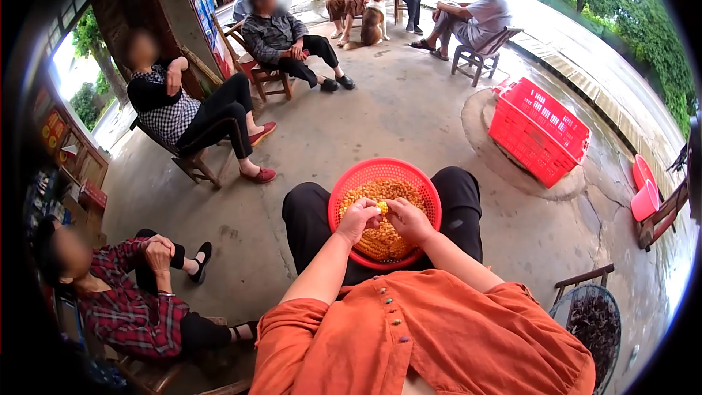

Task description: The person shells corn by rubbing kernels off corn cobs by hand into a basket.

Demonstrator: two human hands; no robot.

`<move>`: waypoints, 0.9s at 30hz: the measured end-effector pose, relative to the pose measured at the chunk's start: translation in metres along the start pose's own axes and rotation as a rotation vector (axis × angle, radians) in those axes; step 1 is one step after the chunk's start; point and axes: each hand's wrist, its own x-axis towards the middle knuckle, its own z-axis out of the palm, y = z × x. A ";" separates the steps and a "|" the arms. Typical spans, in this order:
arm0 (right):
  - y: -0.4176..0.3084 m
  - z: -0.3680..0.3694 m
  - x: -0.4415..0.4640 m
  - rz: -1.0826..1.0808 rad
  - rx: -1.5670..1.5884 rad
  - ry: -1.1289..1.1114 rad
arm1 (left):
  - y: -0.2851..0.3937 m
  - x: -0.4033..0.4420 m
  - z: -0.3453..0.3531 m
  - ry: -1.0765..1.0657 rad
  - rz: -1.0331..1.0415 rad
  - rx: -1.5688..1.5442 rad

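Note:
A red plastic basket (430, 189) with a perforated rim rests on my lap between my knees. Loose yellow-orange corn kernels (387, 243) fill its lower part. Above them, a small piece of corn cob (382, 207) with bright yellow kernels is held between both hands. My left hand (358, 219) closes its fingers on the cob's left side. My right hand (409, 221) grips it from the right, with the thumb and fingertips close to the other hand's. The fingers partly hide the cob.
Several people sit on chairs around the concrete floor, and a brown-and-white dog (375, 18) sits among them. A red crate (537, 130) stands ahead to the right. Beyond it are pink-red basins (645, 200). A basket of dark dried material (591, 325) is near my right side.

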 end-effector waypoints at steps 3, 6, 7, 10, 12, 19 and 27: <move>0.005 0.001 0.000 -0.039 -0.040 -0.022 | -0.004 0.003 -0.004 -0.020 -0.004 0.024; 0.007 0.002 0.000 -0.082 -0.059 -0.024 | -0.003 0.004 -0.003 0.000 -0.027 0.051; 0.008 0.002 0.000 -0.082 -0.059 -0.024 | -0.005 0.005 -0.004 0.000 -0.026 0.051; 0.007 0.002 0.000 -0.124 -0.075 -0.001 | -0.006 0.006 -0.003 -0.007 0.003 0.067; 0.006 0.000 0.000 -0.124 -0.102 -0.011 | -0.003 0.004 0.001 0.021 -0.020 0.117; 0.008 0.003 -0.001 -0.102 -0.035 -0.069 | -0.019 0.016 -0.005 0.074 0.054 0.235; 0.009 0.003 -0.001 0.005 -0.088 -0.044 | -0.005 0.006 -0.002 0.013 -0.066 -0.011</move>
